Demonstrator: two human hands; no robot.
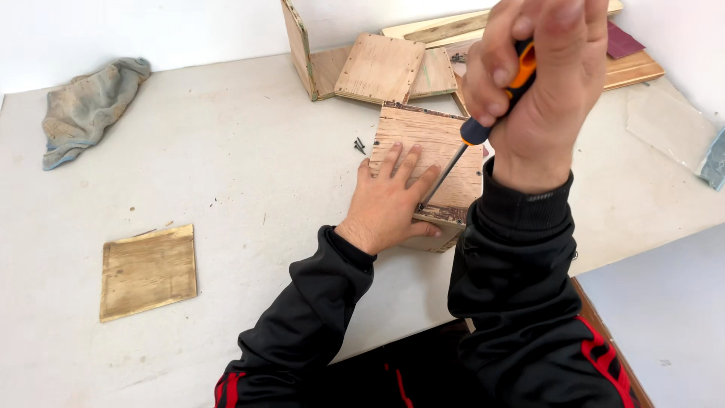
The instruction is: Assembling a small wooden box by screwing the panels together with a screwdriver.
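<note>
The wooden box (434, 162) sits on the white bench (226, 151), its plywood top face turned up toward me, and I cannot see inside it from here. My left hand (389, 200) lies flat on that top face, fingers (393, 162) spread and open, pressing down and gripping nothing. My right hand (529, 83) is above and to the right of it, fingers curled tight around the orange and black handle of a screwdriver (483, 125). The thin shaft slants down and left from that grip, and its tip meets the box near the front edge, just beside my left forefinger and thumb.

A few dark screws (359, 144) lie on the bench just left of my spread fingertips. Beyond the fingers, a heap of plywood pieces (381, 68) leans and lies against the wall, one square panel on top, one standing on edge. To the right of my right hand, a sheet of clear plastic (668, 125) rests on the bench. Well to the left of both hands lies a single flat plywood square (148, 270), and far off in the back left corner a crumpled grey rag (87, 106). My raised right hand hides part of the wood stack behind it.
</note>
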